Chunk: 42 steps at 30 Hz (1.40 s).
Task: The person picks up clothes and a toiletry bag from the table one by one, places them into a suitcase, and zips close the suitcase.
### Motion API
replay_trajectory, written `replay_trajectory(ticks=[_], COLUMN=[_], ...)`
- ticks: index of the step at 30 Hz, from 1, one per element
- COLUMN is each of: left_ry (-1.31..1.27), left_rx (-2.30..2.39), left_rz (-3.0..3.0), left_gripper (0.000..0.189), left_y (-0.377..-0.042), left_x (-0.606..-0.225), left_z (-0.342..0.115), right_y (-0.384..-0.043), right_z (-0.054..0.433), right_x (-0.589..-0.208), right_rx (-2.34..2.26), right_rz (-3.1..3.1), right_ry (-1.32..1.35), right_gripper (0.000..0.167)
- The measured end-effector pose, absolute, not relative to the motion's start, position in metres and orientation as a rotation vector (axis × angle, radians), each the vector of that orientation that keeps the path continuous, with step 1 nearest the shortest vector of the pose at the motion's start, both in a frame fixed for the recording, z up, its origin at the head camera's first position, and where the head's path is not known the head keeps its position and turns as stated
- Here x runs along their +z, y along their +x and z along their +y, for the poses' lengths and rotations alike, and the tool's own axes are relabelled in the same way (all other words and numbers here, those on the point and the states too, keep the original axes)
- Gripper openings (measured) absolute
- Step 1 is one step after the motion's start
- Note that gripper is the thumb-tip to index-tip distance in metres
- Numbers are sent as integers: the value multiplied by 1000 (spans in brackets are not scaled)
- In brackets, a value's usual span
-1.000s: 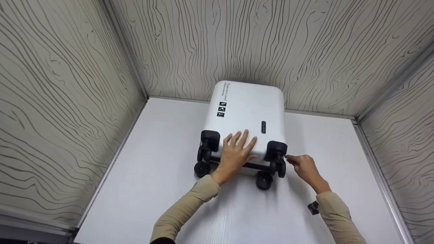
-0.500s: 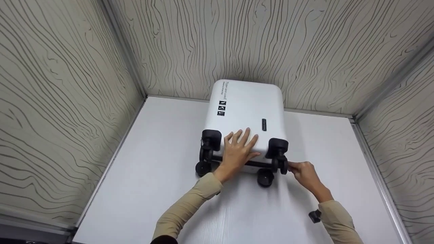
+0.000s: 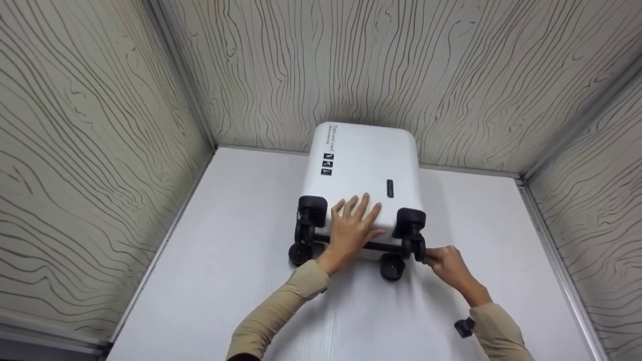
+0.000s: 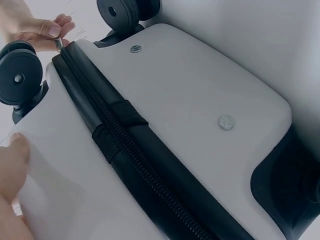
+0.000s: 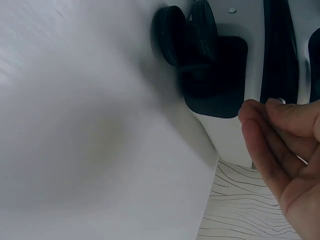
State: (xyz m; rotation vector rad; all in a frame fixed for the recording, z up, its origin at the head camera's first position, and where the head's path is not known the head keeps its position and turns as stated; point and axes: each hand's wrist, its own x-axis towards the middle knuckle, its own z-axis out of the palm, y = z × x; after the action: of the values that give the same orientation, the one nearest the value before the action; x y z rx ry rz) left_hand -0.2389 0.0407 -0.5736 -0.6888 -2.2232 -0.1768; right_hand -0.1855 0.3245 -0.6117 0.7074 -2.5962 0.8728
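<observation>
A white hard-shell suitcase lies on its side on the white surface, its black wheels toward me. My left hand rests spread on the upper shell near the wheel end, between two upper wheels. Along the suitcase's wheel end runs a black zipper, seen close in the left wrist view. With thumb and fingers my right hand pinches a small metal zipper pull at the corner beside the right wheels. In the right wrist view the fingers mostly hide that pull.
Behind the suitcase stands a wood-grain-patterned wall, with similar walls at left and right. The white tabletop extends around the suitcase. A small black device sits at the right sleeve.
My right hand has moved slightly down along the suitcase's right corner, toward the lower wheels. The left hand has stayed on the shell.
</observation>
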Motion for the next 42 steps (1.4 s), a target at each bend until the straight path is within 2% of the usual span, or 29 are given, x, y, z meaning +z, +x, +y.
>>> replay_trajectory(ticks=[7, 17, 38, 42], left_ry=[-689, -667, -670, -664], left_rx=[-176, -131, -178, -171], left_rz=[-2235, -2175, -2092, -2087], left_gripper=[60, 59, 60, 60], left_y=[-239, -241, -243, -243], left_x=[-574, -577, -580, -581], left_z=[41, 40, 42, 42], right_y=[-182, -178, -170, -169], right_z=[319, 310, 294, 291], right_x=[-613, -614, -626, -628], right_rx=[862, 942, 1081, 1135], right_rz=[-2560, -2648, -2491, -2494], right_ry=[733, 640, 633, 612], right_gripper=[22, 14, 26, 23])
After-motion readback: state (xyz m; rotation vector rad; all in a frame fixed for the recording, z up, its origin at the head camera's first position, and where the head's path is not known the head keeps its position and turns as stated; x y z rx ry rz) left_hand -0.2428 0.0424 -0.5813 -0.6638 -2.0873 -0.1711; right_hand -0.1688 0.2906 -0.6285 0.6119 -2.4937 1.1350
